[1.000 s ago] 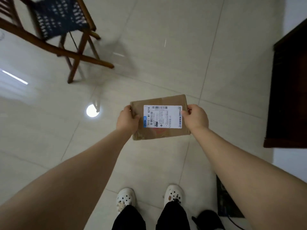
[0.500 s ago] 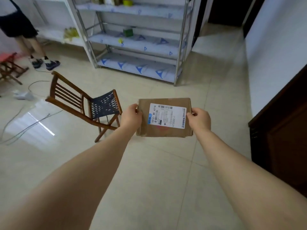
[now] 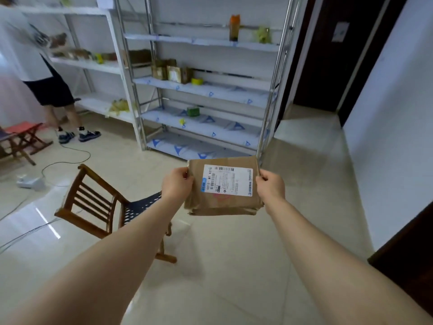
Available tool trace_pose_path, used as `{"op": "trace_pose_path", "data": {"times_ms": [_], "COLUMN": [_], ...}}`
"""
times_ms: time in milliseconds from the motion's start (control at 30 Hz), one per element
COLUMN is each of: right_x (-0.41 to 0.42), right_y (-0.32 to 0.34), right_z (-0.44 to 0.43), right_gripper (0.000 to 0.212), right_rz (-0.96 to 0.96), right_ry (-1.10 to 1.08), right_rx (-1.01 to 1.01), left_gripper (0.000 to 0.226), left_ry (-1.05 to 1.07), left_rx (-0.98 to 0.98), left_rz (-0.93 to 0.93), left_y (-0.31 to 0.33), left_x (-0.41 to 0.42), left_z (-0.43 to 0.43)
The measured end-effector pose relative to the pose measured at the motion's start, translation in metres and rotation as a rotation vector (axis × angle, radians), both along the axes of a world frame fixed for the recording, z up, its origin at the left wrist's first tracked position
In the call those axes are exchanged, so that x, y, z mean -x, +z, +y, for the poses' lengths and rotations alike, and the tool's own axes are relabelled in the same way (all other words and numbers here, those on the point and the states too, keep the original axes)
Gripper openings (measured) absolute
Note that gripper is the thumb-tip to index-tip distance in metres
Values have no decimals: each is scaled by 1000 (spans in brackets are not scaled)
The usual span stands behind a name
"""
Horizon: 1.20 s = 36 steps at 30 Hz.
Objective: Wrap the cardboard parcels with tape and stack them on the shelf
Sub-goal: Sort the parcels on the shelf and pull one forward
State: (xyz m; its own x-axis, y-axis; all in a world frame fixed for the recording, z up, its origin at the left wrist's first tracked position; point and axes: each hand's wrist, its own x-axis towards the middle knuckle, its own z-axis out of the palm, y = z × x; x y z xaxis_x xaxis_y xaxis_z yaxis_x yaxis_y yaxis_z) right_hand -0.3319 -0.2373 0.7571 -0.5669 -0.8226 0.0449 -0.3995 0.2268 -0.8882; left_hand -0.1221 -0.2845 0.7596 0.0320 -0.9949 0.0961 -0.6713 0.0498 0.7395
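Head view: a chair [image 3: 93,202] stands at left. My left hand [image 3: 177,186] grips the parcel [image 3: 222,205] by its left edge, fingers curled round it. The parcel is held label-up above the floor, short of the shelf [image 3: 234,92]. My right hand [image 3: 271,187] clamps its right edge.

open floor [image 3: 234,266] ahead, wooden chair [image 3: 98,205] left, metal shelf [image 3: 208,90] beyond

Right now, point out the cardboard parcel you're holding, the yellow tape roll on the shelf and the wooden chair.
cardboard parcel [image 3: 222,204]: head view, bare brown face near its lower edge.
yellow tape roll [image 3: 196,81]: head view, its outer side.
wooden chair [image 3: 140,207]: head view, dark woven seat.
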Motion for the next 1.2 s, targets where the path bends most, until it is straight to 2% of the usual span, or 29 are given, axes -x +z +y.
{"op": "trace_pose_path", "data": {"times_ms": [300,700,833,1200], "right_x": [7,54,64,23], "right_y": [26,44,54,38], "right_z": [-175,-419,-516,-746], "right_gripper": [21,15,18,22], "right_rz": [65,30,43,-7], "right_ry": [-96,58,121,232], "right_rx": [26,126,121,124], "left_gripper": [24,32,27,19], "left_ry": [2,70,112,180], "left_rx": [110,152,162,168], "left_rz": [-30,-191,-252,-455], "left_y": [29,46,58,45], "left_x": [11,58,68,28], "left_z": [-179,-411,-494,-692]}}
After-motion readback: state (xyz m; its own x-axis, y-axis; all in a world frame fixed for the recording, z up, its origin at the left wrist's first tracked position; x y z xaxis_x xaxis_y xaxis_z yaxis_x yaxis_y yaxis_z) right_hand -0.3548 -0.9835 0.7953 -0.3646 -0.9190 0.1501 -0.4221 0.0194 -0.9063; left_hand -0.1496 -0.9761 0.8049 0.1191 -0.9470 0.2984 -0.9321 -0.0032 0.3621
